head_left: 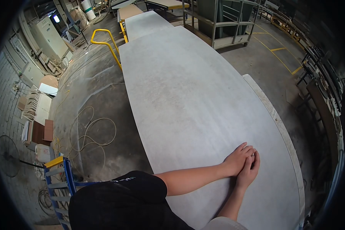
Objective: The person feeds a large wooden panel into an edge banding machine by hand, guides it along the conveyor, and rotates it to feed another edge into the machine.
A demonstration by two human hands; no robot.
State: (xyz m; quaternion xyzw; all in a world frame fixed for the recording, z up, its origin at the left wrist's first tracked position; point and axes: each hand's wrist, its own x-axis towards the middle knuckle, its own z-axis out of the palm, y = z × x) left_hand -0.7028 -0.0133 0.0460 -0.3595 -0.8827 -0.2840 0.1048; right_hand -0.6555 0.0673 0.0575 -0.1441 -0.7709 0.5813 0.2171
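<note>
A large pale grey sheet [188, 99] fills the middle of the view, its surface scuffed in places. Near its right edge, my left hand [239, 160] and my right hand [249, 170] rest together on or just above it. My left arm reaches in from the lower left, out of a black sleeve, and its fingers are drawn together. The fingers of my right hand are bent over those of my left. Between them no tool or part shows.
A pale board edge [274, 113] runs along the sheet's right side. A yellow handle [113, 48] rises at the left, above coiled hoses [92, 132] on the floor. A blue ladder [68, 176] stands at lower left, a metal rack [226, 25] behind.
</note>
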